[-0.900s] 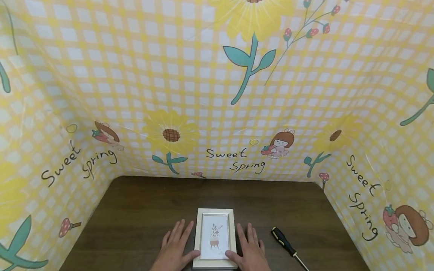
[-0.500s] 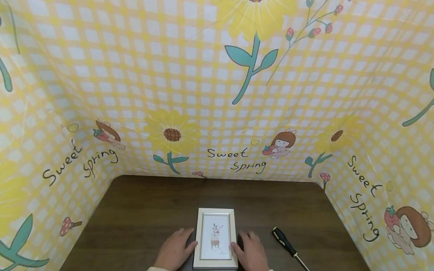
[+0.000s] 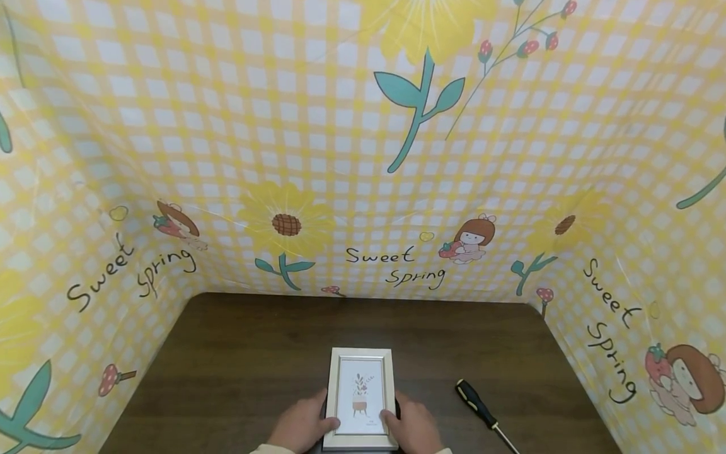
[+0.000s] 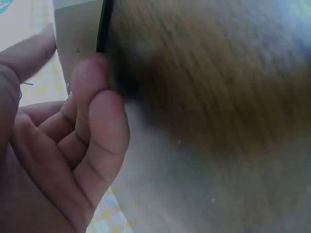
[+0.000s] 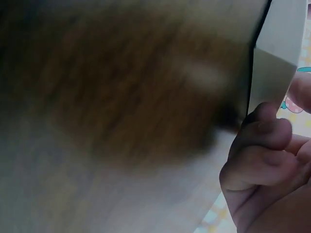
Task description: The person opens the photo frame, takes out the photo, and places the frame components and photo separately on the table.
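Since the earliest frame, both hands have moved: their fingers, then spread beside the picture frame (image 3: 333, 391), now curl in against its sides, while the frame lies in almost the same spot. The left hand (image 3: 300, 421) pinches the left edge, thumb on the front, and the right hand (image 3: 415, 424) pinches the right edge likewise. The frame is near the front of the dark table (image 3: 249, 340), midway between the hands, face up; I can't tell whether any part is lifted. Its long axis runs nearly straight away from the person, and the plant drawing (image 3: 360, 403) has its leafy top at the far end. To the right, apart from the hands, lies a screwdriver (image 3: 479, 410), handle pointing away and leftward, shaft towards the near right.
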The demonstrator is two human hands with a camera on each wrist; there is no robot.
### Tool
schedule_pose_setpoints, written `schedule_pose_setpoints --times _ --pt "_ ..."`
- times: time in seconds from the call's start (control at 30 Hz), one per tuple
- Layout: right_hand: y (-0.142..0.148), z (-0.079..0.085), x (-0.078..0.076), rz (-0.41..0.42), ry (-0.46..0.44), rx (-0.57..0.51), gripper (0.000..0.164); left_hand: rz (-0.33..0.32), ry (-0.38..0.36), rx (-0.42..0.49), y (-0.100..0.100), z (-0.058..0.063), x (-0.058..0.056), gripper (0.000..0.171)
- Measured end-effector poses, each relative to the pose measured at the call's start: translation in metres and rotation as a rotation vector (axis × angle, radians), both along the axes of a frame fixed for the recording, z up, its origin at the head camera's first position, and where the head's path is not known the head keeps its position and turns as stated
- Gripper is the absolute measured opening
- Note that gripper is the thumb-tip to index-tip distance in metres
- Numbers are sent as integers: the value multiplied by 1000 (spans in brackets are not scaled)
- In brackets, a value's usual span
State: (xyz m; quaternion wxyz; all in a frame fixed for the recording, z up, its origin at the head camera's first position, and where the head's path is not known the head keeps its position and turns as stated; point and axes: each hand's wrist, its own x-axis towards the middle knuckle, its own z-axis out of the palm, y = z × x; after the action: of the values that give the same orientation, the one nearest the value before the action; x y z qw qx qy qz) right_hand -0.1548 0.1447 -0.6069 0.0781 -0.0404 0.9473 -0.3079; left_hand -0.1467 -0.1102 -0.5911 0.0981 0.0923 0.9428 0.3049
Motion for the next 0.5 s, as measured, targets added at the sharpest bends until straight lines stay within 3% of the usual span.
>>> schedule_pose_setpoints --times 0.17,0.4,0.5 --pt "0 -3 2 -6 -23 -36 47 -35 -32 58 -1 -4 2 81" --pt "0 -2 4 38 22 -101 48 4 -163 265 1 -8 8 89" --pt "0 -1 4 36 -5 -112 54 5 -170 268 2 -9 10 88"
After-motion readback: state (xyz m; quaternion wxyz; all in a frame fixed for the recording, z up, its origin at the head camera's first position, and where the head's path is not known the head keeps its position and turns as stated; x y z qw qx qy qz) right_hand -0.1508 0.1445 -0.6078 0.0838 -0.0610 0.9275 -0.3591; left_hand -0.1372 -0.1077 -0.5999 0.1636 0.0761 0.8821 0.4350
